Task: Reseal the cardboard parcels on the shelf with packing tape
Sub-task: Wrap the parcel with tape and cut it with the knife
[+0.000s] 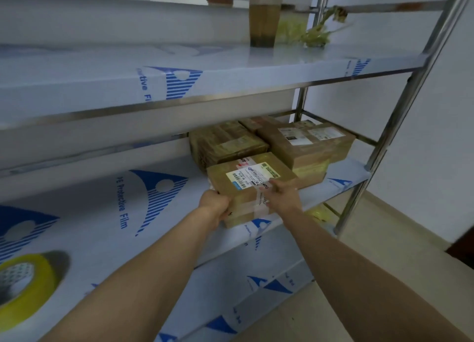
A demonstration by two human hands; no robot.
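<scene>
A brown cardboard parcel point(241, 187) with a white shipping label and a clear tape strip lies at the front edge of the middle shelf point(102, 213). My left hand point(215, 204) grips its near left corner. My right hand point(282, 193) rests on its top right, fingers reaching onto the tape strip by the label. A yellow roll of packing tape point(28, 287) lies on the same shelf at the far left. Three more taped parcels point(302, 144) sit stacked behind and to the right.
The shelves are steel, covered in blue-printed protective film. The upper shelf point(205, 82) hangs just above the parcels and carries a tall brown cup and a wilted plant. A steel post point(400, 116) stands at the right; tiled floor lies below.
</scene>
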